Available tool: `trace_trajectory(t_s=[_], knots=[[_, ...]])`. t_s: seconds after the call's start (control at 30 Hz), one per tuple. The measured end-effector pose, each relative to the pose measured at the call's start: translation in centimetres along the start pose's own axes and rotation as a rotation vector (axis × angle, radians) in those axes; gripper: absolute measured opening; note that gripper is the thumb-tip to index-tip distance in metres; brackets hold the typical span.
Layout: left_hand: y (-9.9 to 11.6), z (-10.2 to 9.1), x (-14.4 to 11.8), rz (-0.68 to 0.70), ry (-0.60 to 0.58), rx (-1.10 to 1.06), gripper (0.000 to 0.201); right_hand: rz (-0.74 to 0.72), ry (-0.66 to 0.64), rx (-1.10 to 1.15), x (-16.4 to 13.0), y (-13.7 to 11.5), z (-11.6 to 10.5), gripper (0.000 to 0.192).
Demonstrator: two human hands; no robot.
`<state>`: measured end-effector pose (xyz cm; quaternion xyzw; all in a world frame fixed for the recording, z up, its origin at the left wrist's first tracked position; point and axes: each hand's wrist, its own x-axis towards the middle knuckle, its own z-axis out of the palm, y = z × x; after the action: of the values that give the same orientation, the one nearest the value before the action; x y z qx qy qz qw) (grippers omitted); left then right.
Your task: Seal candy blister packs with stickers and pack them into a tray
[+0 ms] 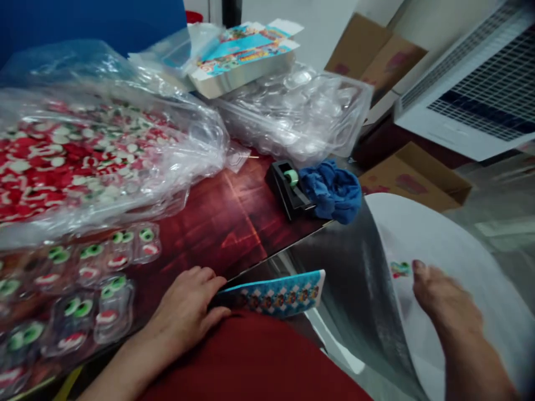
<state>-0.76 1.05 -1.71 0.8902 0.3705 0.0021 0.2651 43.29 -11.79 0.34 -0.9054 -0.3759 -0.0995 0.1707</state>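
Observation:
My left hand is closed on one end of a blue-edged sheet of stickers, printed with rows of repeated small figures, at the table's front edge. Out to the right, my right hand is blurred by motion, its fingers drawn together. At its fingertips shows a small coloured sticker, too smeared to read, in front of a round white surface. Left of my left hand, several clear plastic shells hold green eyeballs and red-and-white pieces.
A big clear bag of red and white pieces covers the table's left. Behind lie printed card boxes and a bag of clear shells. A black tape dispenser stands beside a blue cloth. Cardboard boxes are at the right.

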Motion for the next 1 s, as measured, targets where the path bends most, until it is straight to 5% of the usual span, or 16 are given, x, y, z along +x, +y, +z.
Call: trace_trajectory(t_s=[0.07, 0.13, 0.2, 0.27, 0.37, 0.47, 0.57, 0.63, 0.73, 0.83, 1.0], knots=[[0.3, 0.4, -0.3, -0.039, -0.043, 0.087, 0.022, -0.131, -0.007, 0.039, -1.5, -3.4, 0.5, 0.035], [0.6, 0.9, -0.2, -0.071, -0.037, 0.125, 0.02, -0.436, -0.066, 0.197, -4.6, -9.1, 1.3, 0.028], [0.7, 1.5, -0.2, -0.085, 0.004, 0.122, 0.02, -0.919, -0.275, 0.346, -8.6, -15.0, 2.6, 0.02], [0.5, 1.9, -0.7, -0.098, 0.07, 0.105, 0.021, -1.107, -0.485, 0.273, -12.2, -19.3, 4.2, 0.014], [-0.1, 1.8, -2.8, -0.14, 0.234, 0.071, 0.026, -1.138, -0.564, 0.255, -14.3, -21.4, 5.7, 0.017], [-0.5, 0.9, -5.2, -0.157, 0.354, 0.008, 0.028, -1.18, -0.626, 0.425, -12.0, -20.9, 5.4, 0.023], [-0.6, -0.2, -6.2, -0.213, 0.288, -0.228, 0.024, -1.262, -0.675, 0.46, -9.1, -21.3, 4.5, 0.026], [-0.8, -0.5, -5.8, -0.287, 0.26, -0.471, 0.024, -1.259, -0.582, 0.387, -8.9, -22.7, 4.3, 0.024], [-1.5, -0.4, -4.8, -0.345, 0.288, -0.739, 0.022, -1.242, -0.436, 0.382, -11.1, -25.7, 4.7, 0.02], [-2.2, -0.3, -4.5, -0.367, 0.295, -0.932, 0.022, -1.282, -0.464, 0.503, -14.1, -28.2, 5.5, 0.033], [-2.2, -0.6, -5.8, -0.565, 0.322, -1.366, 0.019, -1.278, -0.435, 0.681, -16.3, -29.3, 6.3, 0.027]])
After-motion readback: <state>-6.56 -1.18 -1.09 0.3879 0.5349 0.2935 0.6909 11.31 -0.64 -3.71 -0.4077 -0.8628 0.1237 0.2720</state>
